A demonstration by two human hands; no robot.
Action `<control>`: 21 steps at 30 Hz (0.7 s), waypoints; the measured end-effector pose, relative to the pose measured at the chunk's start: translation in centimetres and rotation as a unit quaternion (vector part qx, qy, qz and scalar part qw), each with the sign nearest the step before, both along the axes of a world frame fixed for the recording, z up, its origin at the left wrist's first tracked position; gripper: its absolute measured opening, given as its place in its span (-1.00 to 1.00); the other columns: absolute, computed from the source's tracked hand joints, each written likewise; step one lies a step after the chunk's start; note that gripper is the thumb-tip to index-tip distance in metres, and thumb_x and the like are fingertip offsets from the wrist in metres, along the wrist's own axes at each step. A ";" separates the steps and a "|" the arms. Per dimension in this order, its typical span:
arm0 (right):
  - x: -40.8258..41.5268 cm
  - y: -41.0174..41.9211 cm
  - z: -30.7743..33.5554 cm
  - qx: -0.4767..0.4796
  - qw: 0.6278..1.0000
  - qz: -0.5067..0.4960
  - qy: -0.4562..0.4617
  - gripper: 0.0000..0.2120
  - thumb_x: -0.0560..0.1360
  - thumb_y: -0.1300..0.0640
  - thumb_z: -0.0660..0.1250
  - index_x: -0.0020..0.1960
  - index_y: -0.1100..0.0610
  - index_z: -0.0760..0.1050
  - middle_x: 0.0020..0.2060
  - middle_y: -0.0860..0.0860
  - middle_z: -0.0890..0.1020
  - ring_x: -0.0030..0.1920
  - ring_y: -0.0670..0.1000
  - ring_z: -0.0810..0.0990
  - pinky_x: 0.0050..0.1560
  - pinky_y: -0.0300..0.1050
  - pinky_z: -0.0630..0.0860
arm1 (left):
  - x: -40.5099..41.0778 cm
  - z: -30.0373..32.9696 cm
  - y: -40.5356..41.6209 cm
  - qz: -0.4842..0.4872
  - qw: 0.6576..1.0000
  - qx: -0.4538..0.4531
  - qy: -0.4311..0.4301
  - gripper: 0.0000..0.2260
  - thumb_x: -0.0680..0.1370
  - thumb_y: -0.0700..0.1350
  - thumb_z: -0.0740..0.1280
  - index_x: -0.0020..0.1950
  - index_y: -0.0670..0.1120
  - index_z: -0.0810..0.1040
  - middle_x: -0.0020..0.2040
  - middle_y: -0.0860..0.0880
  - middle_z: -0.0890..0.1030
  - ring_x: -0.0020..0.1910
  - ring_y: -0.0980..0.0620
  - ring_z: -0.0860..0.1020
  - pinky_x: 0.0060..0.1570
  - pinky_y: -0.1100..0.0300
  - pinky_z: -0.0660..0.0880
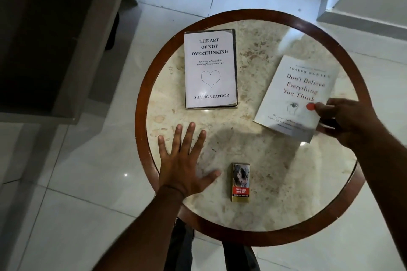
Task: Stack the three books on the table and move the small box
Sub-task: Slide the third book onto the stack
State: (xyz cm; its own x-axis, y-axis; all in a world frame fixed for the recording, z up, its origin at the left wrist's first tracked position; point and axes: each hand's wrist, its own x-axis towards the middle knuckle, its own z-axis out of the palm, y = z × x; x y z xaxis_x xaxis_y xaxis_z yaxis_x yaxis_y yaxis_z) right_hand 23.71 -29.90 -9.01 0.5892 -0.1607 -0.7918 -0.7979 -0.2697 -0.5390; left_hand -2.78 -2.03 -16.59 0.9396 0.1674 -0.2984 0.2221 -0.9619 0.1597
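A white book titled "The Art of Not Overthinking" (210,68) lies flat at the table's far left, on top of a darker book whose edge shows along its right and bottom sides. A second white book, "Don't Believe Everything You Think" (295,94), sits tilted at the right. My right hand (345,121) grips its lower right corner, thumb on the cover. My left hand (182,160) rests flat on the tabletop with its fingers spread, holding nothing. A small box (240,181) with a picture and a red label lies near the front edge, just right of my left thumb.
The round marble table (253,149) has a brown wooden rim (141,116). A dark wooden cabinet (55,39) stands at the left on the glossy white tiled floor. A white wall base runs at the top right.
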 end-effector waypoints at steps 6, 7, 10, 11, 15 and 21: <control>1.6 3.6 3.3 0.018 0.978 0.075 -0.196 -0.88 0.52 0.24 0.47 0.01 0.08 0.59 -0.03 0.00 0.76 -0.06 -0.01 0.79 -0.07 -0.01 0.72 | 0.1 0.1 0.0 0.001 1.000 0.002 0.013 -0.04 0.43 0.58 0.04 0.70 0.08 0.01 0.72 -0.10 0.02 0.68 -0.25 -0.03 0.50 -0.50 -0.08; 1.7 4.6 3.7 0.044 0.976 0.081 -0.199 -0.87 0.52 0.24 0.47 0.03 0.08 0.59 -0.03 -0.04 0.77 -0.04 -0.02 0.79 -0.09 -0.04 0.72 | 0.1 0.0 0.0 -0.001 1.000 0.003 0.013 -0.04 0.43 0.58 0.04 0.70 0.08 0.01 0.72 -0.11 0.03 0.68 -0.25 -0.02 0.49 -0.49 -0.09; 2.1 9.1 3.7 0.090 0.974 0.091 -0.185 -0.86 0.53 0.32 0.44 0.07 0.22 0.59 0.02 0.04 0.76 -0.04 0.05 0.79 -0.14 -0.05 0.73 | 0.0 -0.1 0.0 -0.001 1.000 0.004 0.004 -0.04 0.43 0.59 0.03 0.70 0.09 -0.02 0.72 -0.10 0.02 0.68 -0.24 -0.02 0.49 -0.47 -0.11; 2.2 10.9 3.5 0.091 0.974 0.098 -0.180 -0.88 0.51 0.34 0.45 0.03 0.23 0.59 0.04 0.09 0.75 -0.04 0.10 0.79 -0.14 -0.01 0.73 | 0.0 -0.1 0.0 0.001 1.000 0.003 -0.001 -0.04 0.44 0.59 0.03 0.70 0.09 -0.02 0.72 -0.10 0.02 0.69 -0.24 -0.02 0.49 -0.47 -0.12; 2.4 16.6 2.2 0.065 0.964 0.171 -0.191 -0.90 0.47 0.37 0.48 -0.08 0.26 0.57 0.00 0.18 0.74 -0.09 0.15 0.76 -0.10 0.11 0.73 | -0.2 -0.5 0.1 0.005 1.000 -0.012 -0.026 -0.04 0.44 0.58 0.07 0.70 0.08 0.01 0.72 -0.10 0.03 0.69 -0.24 0.00 0.50 -0.48 -0.10; 1.9 19.5 0.2 -0.029 0.943 0.269 -0.195 -0.91 0.52 0.28 0.47 -0.12 0.21 0.57 0.09 0.13 0.73 -0.07 0.06 0.74 -0.12 -0.03 0.72 | -0.2 -0.4 0.3 0.013 0.999 -0.031 -0.032 -0.03 0.43 0.59 0.09 0.70 0.07 0.03 0.73 -0.08 0.00 0.69 -0.22 -0.05 0.52 -0.44 -0.16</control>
State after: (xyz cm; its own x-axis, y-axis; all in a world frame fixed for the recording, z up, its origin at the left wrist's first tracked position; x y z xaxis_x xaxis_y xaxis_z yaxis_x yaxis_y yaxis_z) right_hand 25.63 -10.41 -8.76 0.8426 0.2087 -0.4965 -0.2805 -0.6170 -0.7353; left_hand -2.97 -1.77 -16.95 0.9528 0.1758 -0.2476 0.2346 -0.9438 0.2328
